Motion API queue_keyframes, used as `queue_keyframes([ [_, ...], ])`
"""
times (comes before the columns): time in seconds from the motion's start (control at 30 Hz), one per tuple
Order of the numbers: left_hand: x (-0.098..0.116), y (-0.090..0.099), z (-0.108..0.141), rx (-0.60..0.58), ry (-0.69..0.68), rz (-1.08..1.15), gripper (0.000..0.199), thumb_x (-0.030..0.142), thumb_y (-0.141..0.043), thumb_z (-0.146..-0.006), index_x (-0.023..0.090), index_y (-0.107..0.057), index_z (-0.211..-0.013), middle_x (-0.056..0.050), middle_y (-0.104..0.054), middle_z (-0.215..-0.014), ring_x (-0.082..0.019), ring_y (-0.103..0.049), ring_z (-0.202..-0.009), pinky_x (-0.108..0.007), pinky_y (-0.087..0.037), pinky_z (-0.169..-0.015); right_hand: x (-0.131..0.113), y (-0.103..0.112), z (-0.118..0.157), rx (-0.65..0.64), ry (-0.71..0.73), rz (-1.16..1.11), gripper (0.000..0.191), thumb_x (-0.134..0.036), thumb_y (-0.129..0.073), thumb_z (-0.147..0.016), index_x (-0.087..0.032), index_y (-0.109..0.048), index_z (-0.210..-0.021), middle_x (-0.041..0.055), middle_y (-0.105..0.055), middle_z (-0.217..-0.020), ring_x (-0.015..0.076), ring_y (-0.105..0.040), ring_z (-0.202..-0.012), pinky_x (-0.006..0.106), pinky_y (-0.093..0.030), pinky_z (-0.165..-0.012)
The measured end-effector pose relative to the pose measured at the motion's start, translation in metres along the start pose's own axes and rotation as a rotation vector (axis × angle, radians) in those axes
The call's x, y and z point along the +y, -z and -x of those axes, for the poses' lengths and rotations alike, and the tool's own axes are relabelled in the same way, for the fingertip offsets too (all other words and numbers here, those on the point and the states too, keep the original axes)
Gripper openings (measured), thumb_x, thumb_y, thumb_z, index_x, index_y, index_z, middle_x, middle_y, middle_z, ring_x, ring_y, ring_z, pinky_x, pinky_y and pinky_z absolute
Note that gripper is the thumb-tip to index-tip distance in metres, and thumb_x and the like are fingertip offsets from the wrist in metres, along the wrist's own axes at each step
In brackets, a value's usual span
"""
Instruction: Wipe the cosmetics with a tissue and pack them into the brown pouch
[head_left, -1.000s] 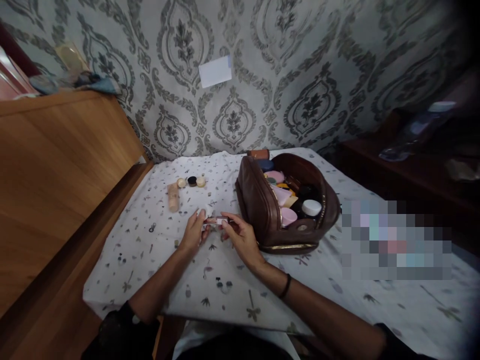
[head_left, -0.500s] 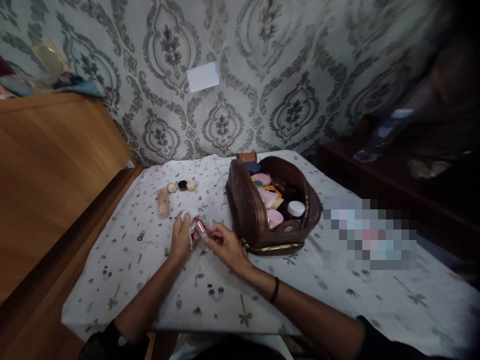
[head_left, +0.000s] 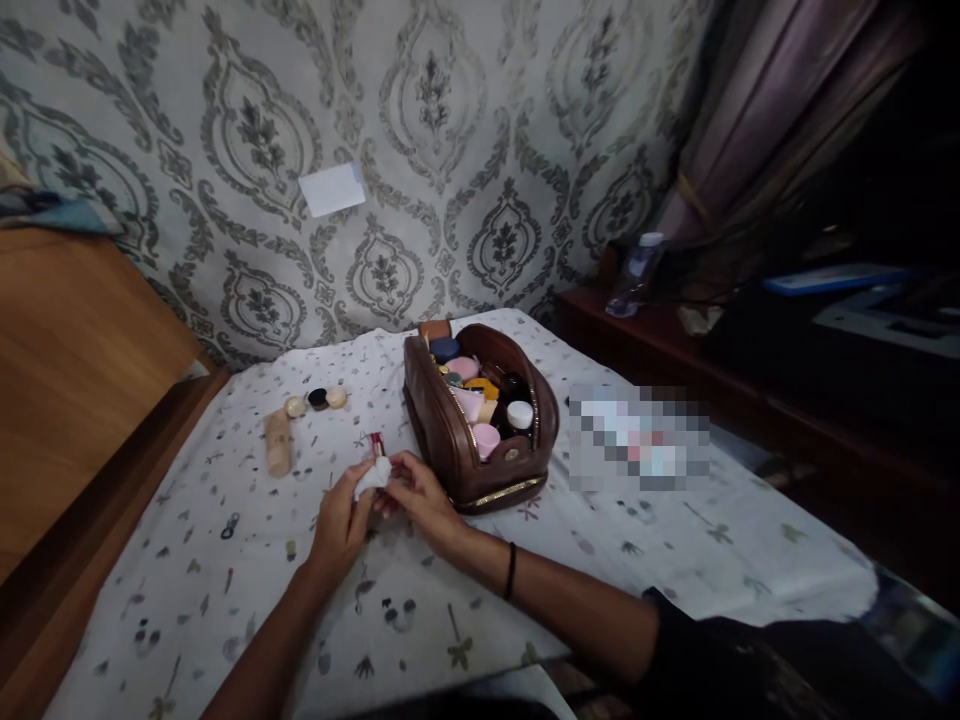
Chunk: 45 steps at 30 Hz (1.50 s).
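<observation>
A crumpled white tissue [head_left: 371, 478] is pinched in my left hand [head_left: 339, 518], its fingers closed. My right hand [head_left: 426, 505] is closed at the lower end of a small lip gloss tube [head_left: 376, 443], whose red end sticks up above the tissue. The tissue lies against the tube's lower part and hides much of it, along with some fingertips. Just right of my hands stands an unzipped brown cosmetic bag [head_left: 433, 440], filled with several jars, tubes and bottles. A beige tube [head_left: 277, 445] lies on the cloth to the left.
Small round pots [head_left: 318, 398] sit behind the beige tube on the patterned white tablecloth [head_left: 315, 640]. A pixelated item [head_left: 637, 435] lies right of the bag. A clear bottle [head_left: 634, 278] stands on a dark side surface. Wooden furniture [head_left: 82, 380] borders the left.
The tissue has come around the lower part of the lip gloss tube, which now points more upright. My hands are closer together. The view has swung right, showing more of the dark side surface.
</observation>
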<state>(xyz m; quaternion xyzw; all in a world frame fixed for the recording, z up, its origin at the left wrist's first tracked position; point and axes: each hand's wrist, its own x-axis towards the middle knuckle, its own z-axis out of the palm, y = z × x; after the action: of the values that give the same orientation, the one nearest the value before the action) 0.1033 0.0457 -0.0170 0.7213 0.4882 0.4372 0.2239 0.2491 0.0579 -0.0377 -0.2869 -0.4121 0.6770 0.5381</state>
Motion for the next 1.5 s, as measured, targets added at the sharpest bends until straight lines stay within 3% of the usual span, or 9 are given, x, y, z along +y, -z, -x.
queue_keyframes([
  [0.13,0.001,0.001,0.001,0.016,-0.011,0.022,0.033,0.04,-0.054,-0.09,0.017,-0.063,-0.113,-0.01,-0.072,-0.102,-0.024,-0.067,-0.09,-0.033,-0.051,-0.084,-0.003,0.0,0.0,-0.013,-0.005,-0.046,0.052,-0.055,-0.081,-0.066,-0.02,-0.053,-0.093,-0.0046,-0.057,-0.085,0.007,-0.061,-0.056,0.02,-0.047,-0.052],
  [0.3,0.0,0.0,0.003,0.069,0.134,0.02,0.037,0.046,-0.048,-0.093,0.018,-0.057,-0.116,0.0,-0.066,-0.07,-0.019,-0.059,-0.06,-0.03,-0.048,-0.062,-0.006,-0.002,0.005,-0.084,-0.057,0.0,0.06,-0.06,-0.084,-0.058,-0.02,-0.051,-0.088,-0.0057,-0.059,-0.083,0.0071,-0.06,-0.051,0.019,-0.043,-0.045],
  [0.5,-0.008,0.001,0.0,0.171,0.198,0.044,0.037,0.052,-0.051,-0.09,0.02,-0.057,-0.108,-0.003,-0.069,-0.08,-0.021,-0.063,-0.067,-0.032,-0.051,-0.067,-0.021,0.005,0.018,-0.195,-0.191,0.172,0.049,-0.05,-0.085,-0.061,-0.019,-0.054,-0.083,-0.0064,-0.062,-0.072,0.006,-0.056,-0.048,0.018,-0.041,-0.045],
  [0.7,-0.001,0.003,-0.001,0.008,0.17,0.125,0.036,0.053,-0.054,-0.089,0.021,-0.061,-0.103,-0.003,-0.069,-0.084,-0.022,-0.063,-0.074,-0.031,-0.051,-0.07,-0.042,0.017,0.032,-0.287,-0.293,0.219,0.044,-0.047,-0.082,-0.063,-0.019,-0.055,-0.083,-0.0055,-0.061,-0.072,0.0077,-0.059,-0.054,0.019,-0.044,-0.05],
  [0.87,0.003,0.004,-0.003,-0.069,0.223,0.275,0.043,0.057,-0.058,-0.087,0.02,-0.063,-0.11,-0.005,-0.072,-0.093,-0.021,-0.063,-0.079,-0.029,-0.052,-0.072,-0.032,0.018,0.035,-0.238,-0.235,0.229,0.041,-0.046,-0.08,-0.066,-0.019,-0.054,-0.083,-0.0051,-0.06,-0.07,0.0087,-0.057,-0.056,0.021,-0.046,-0.056],
  [1.1,-0.019,0.0,0.003,0.02,0.478,0.54,0.065,0.066,-0.072,-0.071,0.019,-0.063,-0.116,-0.003,-0.073,-0.083,-0.018,-0.062,-0.065,-0.027,-0.052,-0.06,-0.037,0.011,0.04,-0.17,-0.105,0.401,0.023,-0.035,-0.072,-0.077,-0.019,-0.061,-0.089,-0.0036,-0.063,-0.067,0.013,-0.061,-0.059,0.023,-0.048,-0.057],
  [1.23,-0.012,-0.001,0.003,-0.002,0.478,0.619,0.06,0.064,-0.07,-0.074,0.02,-0.063,-0.114,0.0,-0.068,-0.071,-0.015,-0.055,-0.054,-0.026,-0.049,-0.054,-0.04,0.009,0.039,-0.182,-0.085,0.38,0.029,-0.039,-0.075,-0.075,-0.018,-0.062,-0.091,-0.0035,-0.063,-0.069,0.0119,-0.06,-0.058,0.024,-0.049,-0.058],
  [1.37,-0.003,0.0,0.0,-0.029,0.438,0.658,0.055,0.061,-0.072,-0.075,0.018,-0.063,-0.109,0.001,-0.064,-0.072,-0.014,-0.054,-0.06,-0.024,-0.048,-0.058,-0.037,0.007,0.036,-0.124,-0.062,0.382,0.037,-0.046,-0.077,-0.072,-0.018,-0.06,-0.089,-0.0032,-0.061,-0.073,0.0118,-0.06,-0.059,0.024,-0.049,-0.058],
  [1.5,-0.001,0.0,0.0,-0.165,0.333,0.645,0.038,0.054,-0.066,-0.085,0.018,-0.063,-0.097,0.002,-0.056,-0.071,-0.012,-0.05,-0.06,-0.02,-0.043,-0.054,-0.037,0.004,0.031,-0.037,-0.03,0.307,0.043,-0.053,-0.078,-0.071,-0.02,-0.055,-0.087,-0.0033,-0.058,-0.077,0.0121,-0.062,-0.06,0.025,-0.05,-0.058],
])
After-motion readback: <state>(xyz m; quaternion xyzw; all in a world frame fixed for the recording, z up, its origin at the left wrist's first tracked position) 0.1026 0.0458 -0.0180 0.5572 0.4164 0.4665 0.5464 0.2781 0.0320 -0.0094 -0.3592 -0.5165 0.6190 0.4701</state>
